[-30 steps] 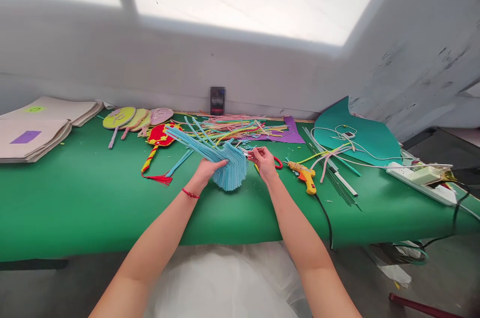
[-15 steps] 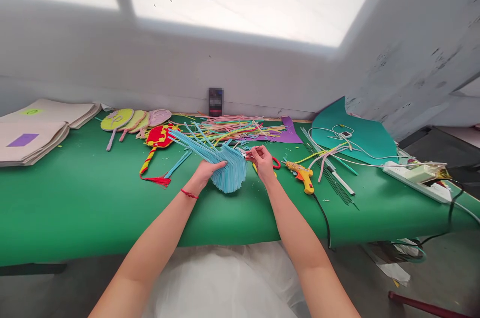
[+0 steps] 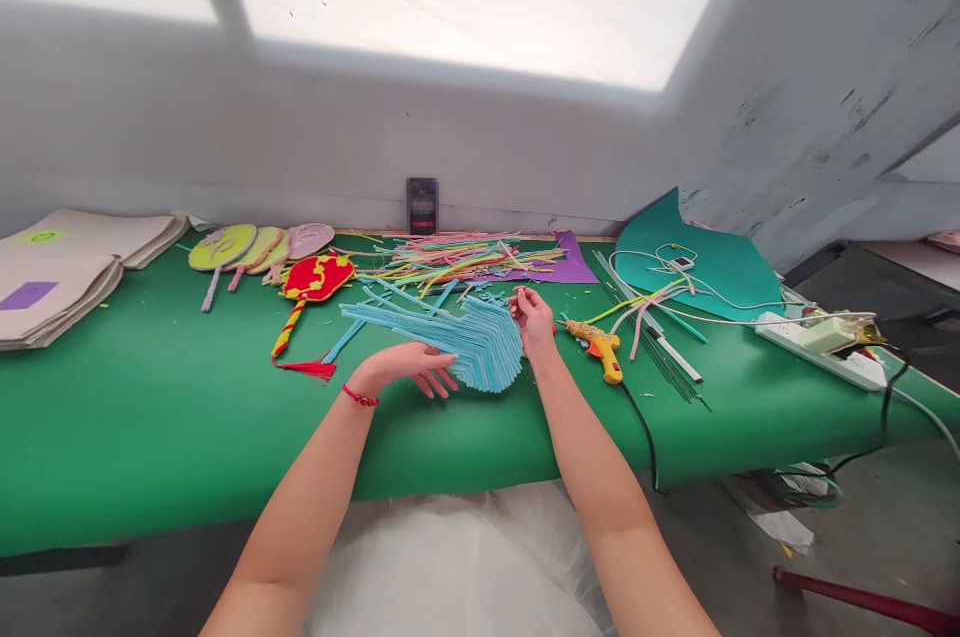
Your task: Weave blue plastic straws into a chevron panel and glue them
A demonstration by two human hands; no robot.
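Observation:
A fan-shaped piece of bent light-blue strips (image 3: pixel 487 345) lies on the green table (image 3: pixel 187 417), its long loose ends pointing left. My left hand (image 3: pixel 412 367) is beside its lower left edge, fingers spread and apart, with nothing gripped. At the right edge of the blue piece, my right hand (image 3: pixel 531 309) is closed in a pinch; a thin dark wire-like item rises from its fingertips, too small to make out. Just right of that hand lies a yellow glue gun (image 3: pixel 600 347).
Coloured strips (image 3: pixel 450 257) are heaped at the back before a phone (image 3: pixel 422 206). A red fan (image 3: pixel 319 277), several round fans and paper stacks (image 3: pixel 56 287) lie left. Right are teal sheet (image 3: pixel 697 267), cables and a power strip (image 3: pixel 817 347).
My left hand has let go of the blue piece and opened below it. The blue piece has shifted right and rests flatter. My right hand has come slightly up; the view has turned a little.

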